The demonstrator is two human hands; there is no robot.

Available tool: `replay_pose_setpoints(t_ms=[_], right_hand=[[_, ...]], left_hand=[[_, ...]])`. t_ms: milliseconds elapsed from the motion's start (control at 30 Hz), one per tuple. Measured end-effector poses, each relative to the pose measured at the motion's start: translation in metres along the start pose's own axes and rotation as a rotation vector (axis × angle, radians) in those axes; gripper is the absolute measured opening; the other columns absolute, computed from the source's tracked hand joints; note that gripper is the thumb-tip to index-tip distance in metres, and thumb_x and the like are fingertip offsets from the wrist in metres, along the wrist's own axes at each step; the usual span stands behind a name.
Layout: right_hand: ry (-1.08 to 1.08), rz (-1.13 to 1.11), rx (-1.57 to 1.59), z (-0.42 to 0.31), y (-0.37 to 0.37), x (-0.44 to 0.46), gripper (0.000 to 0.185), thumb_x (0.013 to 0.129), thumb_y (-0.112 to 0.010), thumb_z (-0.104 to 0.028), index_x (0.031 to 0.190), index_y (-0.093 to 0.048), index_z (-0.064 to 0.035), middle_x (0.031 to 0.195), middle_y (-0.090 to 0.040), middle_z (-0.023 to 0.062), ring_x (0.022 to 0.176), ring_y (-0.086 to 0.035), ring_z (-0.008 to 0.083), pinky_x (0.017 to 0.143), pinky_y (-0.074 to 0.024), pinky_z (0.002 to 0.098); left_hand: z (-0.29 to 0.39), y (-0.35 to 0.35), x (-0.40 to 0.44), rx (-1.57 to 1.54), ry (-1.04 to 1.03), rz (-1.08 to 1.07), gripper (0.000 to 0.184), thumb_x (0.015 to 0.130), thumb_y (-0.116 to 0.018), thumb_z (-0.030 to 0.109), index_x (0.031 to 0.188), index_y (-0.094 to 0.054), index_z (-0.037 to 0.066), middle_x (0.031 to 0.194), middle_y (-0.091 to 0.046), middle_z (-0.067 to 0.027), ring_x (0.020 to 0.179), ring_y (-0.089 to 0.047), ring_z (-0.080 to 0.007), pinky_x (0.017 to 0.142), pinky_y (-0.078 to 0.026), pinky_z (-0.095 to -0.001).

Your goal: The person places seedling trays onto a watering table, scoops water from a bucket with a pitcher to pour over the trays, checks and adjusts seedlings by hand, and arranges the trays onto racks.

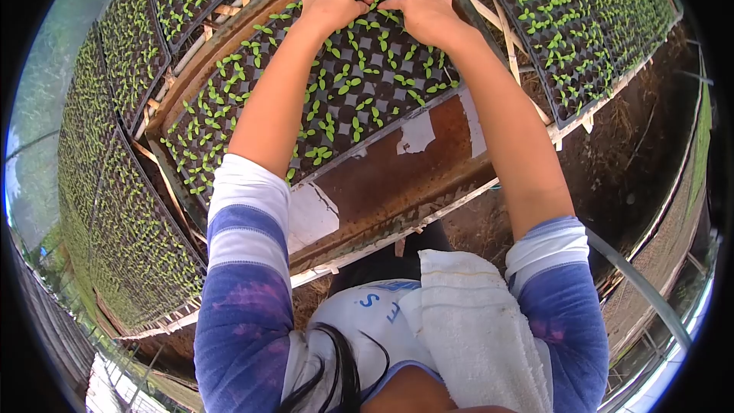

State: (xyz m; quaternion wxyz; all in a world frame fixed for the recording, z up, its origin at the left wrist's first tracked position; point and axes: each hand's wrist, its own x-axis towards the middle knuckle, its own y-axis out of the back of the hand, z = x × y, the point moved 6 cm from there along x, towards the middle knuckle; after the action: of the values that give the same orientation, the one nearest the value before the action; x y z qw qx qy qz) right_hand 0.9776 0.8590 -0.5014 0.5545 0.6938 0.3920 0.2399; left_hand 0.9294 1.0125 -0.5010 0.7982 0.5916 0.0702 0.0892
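Note:
Both hands are over the far part of a dark seedling tray (348, 92) filled with soil and small green seedlings (318, 154). My left hand (334, 1) is closed, its fingers curled and its fingertips down among the leaves. Just to its right is my right hand (425, 11), also closed, with one digit stretched toward the left fingertips. A little green shows in the narrow gap between the two hands. Whatever the fingertips pinch is too small and too covered to make out.
The tray lies in a shallow, rusty brown box (382, 176) with torn white patches on its near part. More seedling trays stand at the left (126, 206) and right (569, 30) on slatted wooden racks. A grey pipe (642, 287) runs at the lower right.

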Motion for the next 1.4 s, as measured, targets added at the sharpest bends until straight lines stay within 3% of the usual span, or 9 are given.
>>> replay_pose_setpoints(t_ms=[233,300,333,400,467,500,833,1033,1400], right_hand=[[0.007,0.053,-0.045,0.002,0.0,0.003,0.046,0.093,-0.053,-0.003,0.125,-0.072,-0.0306,0.128,-0.054,0.0079,0.128,-0.05,0.0266,0.103,-0.0356,0.0517],[0.038,0.189,-0.058,0.008,0.006,-0.008,0.043,0.092,-0.057,-0.005,0.126,-0.071,-0.0288,0.125,-0.055,0.0074,0.125,-0.052,0.0261,0.101,-0.0385,0.05],[0.022,0.137,0.108,0.006,0.039,-0.033,0.04,0.086,-0.054,0.001,0.118,-0.073,-0.0159,0.11,-0.052,0.0138,0.113,-0.051,0.0336,0.09,-0.041,0.0483],[0.024,0.182,0.123,0.01,0.027,-0.045,0.045,0.088,-0.062,-0.002,0.125,-0.07,-0.0259,0.116,-0.055,0.0078,0.114,-0.058,0.0273,0.094,-0.0461,0.0422],[-0.029,0.224,0.228,0.004,0.036,-0.079,0.039,0.09,-0.064,-0.01,0.126,-0.07,-0.0272,0.12,-0.056,0.0072,0.119,-0.055,0.0258,0.098,-0.0404,0.0478],[-0.05,0.229,0.303,0.0,0.035,-0.095,0.038,0.089,-0.069,-0.014,0.125,-0.069,-0.0248,0.116,-0.056,0.0071,0.113,-0.057,0.0257,0.096,-0.0411,0.0446],[0.145,0.065,0.328,-0.13,-0.023,-0.2,0.03,0.081,-0.073,-0.008,0.11,-0.073,-0.0166,0.109,-0.053,0.0078,0.109,-0.052,0.0278,0.093,-0.0388,0.0459],[0.242,0.116,0.078,-0.158,-0.035,-0.186,0.035,0.081,-0.064,-0.005,0.11,-0.078,-0.0195,0.108,-0.054,0.0054,0.106,-0.05,0.0261,0.09,-0.0368,0.0432],[0.264,0.07,0.035,-0.147,-0.048,-0.16,0.035,0.085,-0.06,-0.006,0.111,-0.078,-0.0201,0.111,-0.055,0.0051,0.11,-0.049,0.0249,0.092,-0.0347,0.0421]], left_hand=[[-0.005,0.001,-0.009,0.058,-0.036,0.021,0.021,0.083,-0.076,0.034,0.103,-0.079,0.031,0.12,-0.064,-0.0008,0.126,-0.048,-0.0334,0.102,-0.035,-0.0631],[-0.011,0.034,-0.029,0.011,-0.012,0.187,0.029,0.085,-0.075,0.031,0.113,-0.076,0.026,0.117,-0.067,-0.0005,0.12,-0.055,-0.0277,0.098,-0.042,-0.0547],[-0.003,0.082,-0.057,-0.268,0.165,0.058,0.032,0.089,-0.07,0.028,0.116,-0.072,0.011,0.12,-0.06,-0.0147,0.121,-0.05,-0.0391,0.103,-0.042,-0.0518],[-0.023,0.1,-0.097,-0.55,0.113,0.268,0.035,0.084,-0.074,0.021,0.111,-0.071,-0.001,0.108,-0.068,-0.0174,0.1,-0.066,-0.0287,0.087,-0.052,-0.038],[-0.061,0.081,-0.135,-0.711,0.263,0.248,0.034,0.087,-0.074,0.025,0.119,-0.074,0.015,0.105,-0.068,-0.0027,0.102,-0.061,-0.0178,0.092,-0.047,-0.0367],[-0.052,0.1,-0.167,-0.665,0.358,0.314,0.036,0.088,-0.074,0.021,0.121,-0.071,0.006,0.097,-0.067,-0.0036,0.091,-0.06,-0.0123,0.086,-0.046,-0.0253],[-0.051,0.068,-0.355,-0.659,0.62,0.353,0.028,0.082,-0.077,0.017,0.106,-0.073,0.004,0.105,-0.069,-0.0104,0.098,-0.064,-0.0234,0.092,-0.048,-0.0367],[0.015,0.033,-0.313,-0.33,0.292,0.236,0.014,0.08,-0.076,0.022,0.092,-0.078,0.018,0.109,-0.066,-0.0055,0.117,-0.05,-0.0348,0.096,-0.039,-0.0532],[0.012,-0.004,-0.273,-0.11,0.356,0.125,0.023,0.076,-0.079,0.021,0.099,-0.079,0.02,0.111,-0.065,-0.005,0.12,-0.049,-0.0356,0.094,-0.041,-0.0569]])
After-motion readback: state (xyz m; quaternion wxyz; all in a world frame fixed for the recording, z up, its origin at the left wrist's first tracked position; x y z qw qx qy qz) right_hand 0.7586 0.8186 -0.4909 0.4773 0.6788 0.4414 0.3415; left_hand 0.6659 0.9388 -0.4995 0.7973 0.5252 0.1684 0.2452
